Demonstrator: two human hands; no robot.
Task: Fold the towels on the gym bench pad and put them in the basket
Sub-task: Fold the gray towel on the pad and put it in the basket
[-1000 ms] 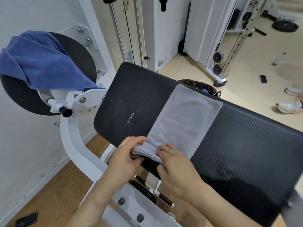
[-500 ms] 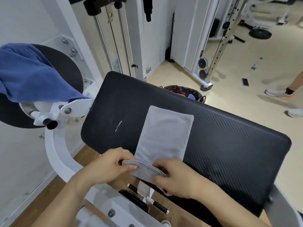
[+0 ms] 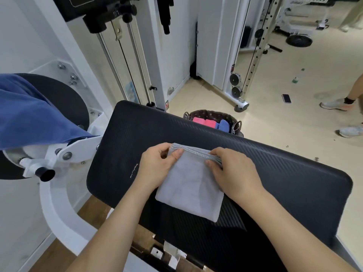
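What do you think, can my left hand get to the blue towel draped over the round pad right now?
Probably yes, once freed: the left hand pinches the grey towel, but the blue towel hangs on that same side with nothing visibly blocking the way.

Soft matt grey cloth towel (image 3: 189, 185); ribbed black bench pad (image 3: 275, 173).

White walls (image 3: 23, 36), pale beige floor (image 3: 275, 118), white cable machine (image 3: 214, 46), perhaps a phone (image 3: 286, 98) on the floor.
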